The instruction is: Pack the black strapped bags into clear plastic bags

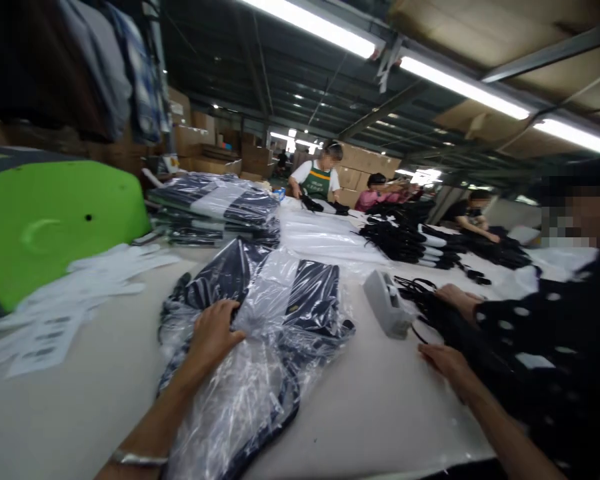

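A dark garment with a pale grey panel (310, 293) lies on the table in a crinkled clear plastic bag (240, 393). My left hand (215, 337) rests on the bag's left part, thumb and fingers apart. To the right, my right hand (445, 367) is over the table with its fingers stretched out towards the left, just below a grey tape dispenser (387, 303). Black straps and dark fabric (430, 303) lie beside the dispenser, close to that hand.
Bagged garments are stacked (215, 207) behind. White paper tags (80, 293) lie by a green machine (65, 227) at left. A person's hand (457, 300) and dotted sleeve (525, 313) are close on the right. Black bundles (405, 243) and several people are farther back.
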`<state>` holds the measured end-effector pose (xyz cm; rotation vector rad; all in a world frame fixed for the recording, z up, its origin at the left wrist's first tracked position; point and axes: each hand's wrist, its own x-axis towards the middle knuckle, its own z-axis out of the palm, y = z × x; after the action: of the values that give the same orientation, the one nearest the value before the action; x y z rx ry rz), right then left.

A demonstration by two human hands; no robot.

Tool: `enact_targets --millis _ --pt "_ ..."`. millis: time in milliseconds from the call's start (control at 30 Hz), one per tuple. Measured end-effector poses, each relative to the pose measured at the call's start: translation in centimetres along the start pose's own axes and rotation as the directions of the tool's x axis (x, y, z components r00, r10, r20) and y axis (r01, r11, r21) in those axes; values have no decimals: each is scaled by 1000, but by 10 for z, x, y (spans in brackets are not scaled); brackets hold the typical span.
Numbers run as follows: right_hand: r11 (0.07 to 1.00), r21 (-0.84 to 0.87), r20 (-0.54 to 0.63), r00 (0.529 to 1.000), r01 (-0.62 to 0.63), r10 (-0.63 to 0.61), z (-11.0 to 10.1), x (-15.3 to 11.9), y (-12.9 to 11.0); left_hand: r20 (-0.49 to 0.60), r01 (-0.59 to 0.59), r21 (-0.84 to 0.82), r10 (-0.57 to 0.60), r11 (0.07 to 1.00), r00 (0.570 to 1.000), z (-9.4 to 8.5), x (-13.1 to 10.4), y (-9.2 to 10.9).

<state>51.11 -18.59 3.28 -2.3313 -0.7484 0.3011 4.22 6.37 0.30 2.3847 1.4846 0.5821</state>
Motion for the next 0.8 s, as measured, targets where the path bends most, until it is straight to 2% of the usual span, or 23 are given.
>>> enact_targets --millis 67,100,133,200,233,267,300,333,367,400,433,500,567,600,700,800 --pt "989 137 171 983 46 -70 4 -2 -21 -30 4 -34 -5 999 1000 -2 -2 4" --pt "976 183 274 948 116 -164 10 -6 -41 -40 2 -45 -4 999 999 -3 -2 5" --pt "956 208 373 887 207 -273 18 -14 -66 -49 0 -55 -3 999 999 -4 -3 5" --pt "904 237 556 714 355 -426 42 -41 -128 -58 -2 -68 -2 998 998 -4 -4 6" --pt "877 261 657 592 403 -468 56 -58 -161 -61 -1 -73 -3 997 998 -4 -5 6" --pt "845 293 747 444 448 -495 71 -74 -192 -64 0 -77 -4 997 998 -4 -6 6" --pt "813 321 805 313 485 -504 87 -89 -221 -67 0 -81 -6 997 998 -4 -7 6" --pt "776 332 843 201 536 -499 104 -102 -245 -71 1 -83 -6 997 997 -4 -8 6" --pt "732 328 865 121 597 -487 121 -111 -266 -75 -1 -86 -5 996 997 -4 -8 6" --pt "676 313 875 74 668 -478 138 -117 -282 -80 -5 -90 -2 996 997 -4 -8 6" --pt "594 274 881 51 757 -471 154 -120 -294 -85 -9 -94 1 996 996 -4 -8 6" --pt "383 142 878 62 913 -475 183 -119 -311 -86 -11 -98 2 995 996 -5 -7 6" --pt "202 17 868 86 979 -489 206 -114 -323 -64 0 -95 -6 996 998 -7 -4 5" --pt "148 -18 866 90 989 -492 215 -111 -327 -45 5 -90 -9 996 999 -8 -3 4" --pt "82 -24 875 60 996 -481 234 -105 -339 2 -1 -79 1 997 1000 -15 -2 -2" --pt "46 -64 879 79 997 -470 241 -111 -343 17 -34 -76 36 997 999 -19 -6 -5"
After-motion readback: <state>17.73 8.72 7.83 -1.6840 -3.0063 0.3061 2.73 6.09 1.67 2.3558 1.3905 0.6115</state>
